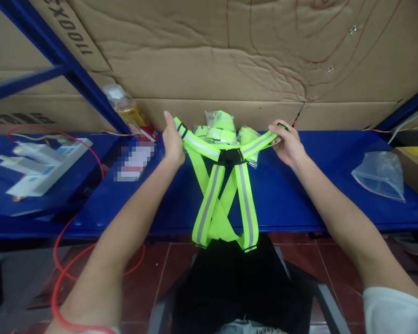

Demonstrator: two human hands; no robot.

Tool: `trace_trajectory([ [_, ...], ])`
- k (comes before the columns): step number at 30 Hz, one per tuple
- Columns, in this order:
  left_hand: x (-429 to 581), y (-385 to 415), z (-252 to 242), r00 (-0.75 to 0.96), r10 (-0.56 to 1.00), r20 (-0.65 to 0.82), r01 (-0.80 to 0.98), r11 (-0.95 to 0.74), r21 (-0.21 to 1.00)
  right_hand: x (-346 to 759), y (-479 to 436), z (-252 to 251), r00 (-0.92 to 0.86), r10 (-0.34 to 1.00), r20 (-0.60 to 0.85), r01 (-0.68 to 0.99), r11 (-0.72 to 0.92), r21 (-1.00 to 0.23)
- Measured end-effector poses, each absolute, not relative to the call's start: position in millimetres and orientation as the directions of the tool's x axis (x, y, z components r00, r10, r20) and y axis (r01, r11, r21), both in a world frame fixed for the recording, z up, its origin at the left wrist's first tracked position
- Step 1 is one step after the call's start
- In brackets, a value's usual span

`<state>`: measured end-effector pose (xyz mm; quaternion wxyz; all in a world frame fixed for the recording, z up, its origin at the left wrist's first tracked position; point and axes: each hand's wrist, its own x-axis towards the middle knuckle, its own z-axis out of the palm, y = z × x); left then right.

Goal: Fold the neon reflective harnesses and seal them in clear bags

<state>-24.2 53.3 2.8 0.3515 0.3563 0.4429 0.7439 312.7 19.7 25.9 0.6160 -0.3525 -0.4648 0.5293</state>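
Note:
A neon yellow-green reflective harness [229,157] with silver stripes and black joints is stretched between my two hands. My left hand [173,141] grips one end of its upper band, beside a black slider. The other end is pinched in my right hand [287,141], close to a black buckle partly hidden by the fingers. From the black centre piece, the straps hang crossed and looped over the bench edge toward my lap. Behind the band, several rolled neon bands in clear plastic bags [221,128] lie on the bench.
The blue bench [285,195] meets a cardboard wall [195,74]. At the left stand a bottle [125,109], a blurred-out card [134,162], white power strips [48,169] and a red cable [57,260]. A clear zip bag [379,174] lies beside a cardboard box [414,169] at the right.

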Motion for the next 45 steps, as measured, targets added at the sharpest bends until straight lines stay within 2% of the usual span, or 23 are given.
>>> trace_trajectory([
  [3,-25.5,50.1,5.4,-0.384,0.879,0.283,-0.216,-0.384,0.898,320.0,24.5,22.6,0.050,0.975,0.215,-0.289,0.220,-0.932],
  [5,-30.1,47.5,7.4,-0.236,0.919,0.315,-0.218,-0.366,0.905,324.3,25.7,20.4,0.066,0.975,0.212,-0.275,0.222,-0.935],
  [8,-37.2,41.8,11.0,-0.086,0.945,0.315,-0.144,-0.325,0.935,328.7,26.5,17.0,0.077,0.975,0.207,-0.270,0.220,-0.937],
  [18,-64.2,34.0,31.3,-0.069,0.987,0.144,0.095,-0.138,0.986,337.7,32.6,19.8,0.118,0.953,0.280,-0.286,0.302,-0.909],
  [25,-70.5,32.6,33.7,-0.125,0.991,0.043,0.089,-0.032,0.995,344.9,20.9,33.9,-0.035,0.935,0.354,-0.148,0.345,-0.927],
  [27,-69.0,31.7,34.5,-0.138,0.990,0.026,0.098,-0.012,0.995,352.4,19.5,37.3,-0.100,0.926,0.363,-0.065,0.358,-0.931],
  [30,-67.2,32.5,35.5,-0.195,0.979,0.051,0.105,-0.031,0.994,364.3,22.4,36.5,-0.162,0.894,0.417,0.191,0.443,-0.876],
  [34,-66.1,36.8,34.6,-0.321,0.939,0.125,0.125,-0.089,0.988,370.3,25.5,28.0,-0.255,0.816,0.519,0.533,0.566,-0.629],
  [37,-65.5,39.8,32.0,-0.347,0.922,0.174,0.103,-0.147,0.984,367.5,24.5,23.4,-0.249,0.799,0.547,0.642,0.559,-0.524],
  [41,-65.9,43.4,27.7,-0.262,0.954,0.148,-0.074,-0.173,0.982,364.9,26.5,21.3,-0.065,0.801,0.595,0.550,0.526,-0.649],
  [45,-71.8,45.7,28.1,-0.167,0.979,0.118,-0.152,-0.144,0.978,365.3,32.5,18.5,0.035,0.838,0.544,0.259,0.518,-0.815],
])
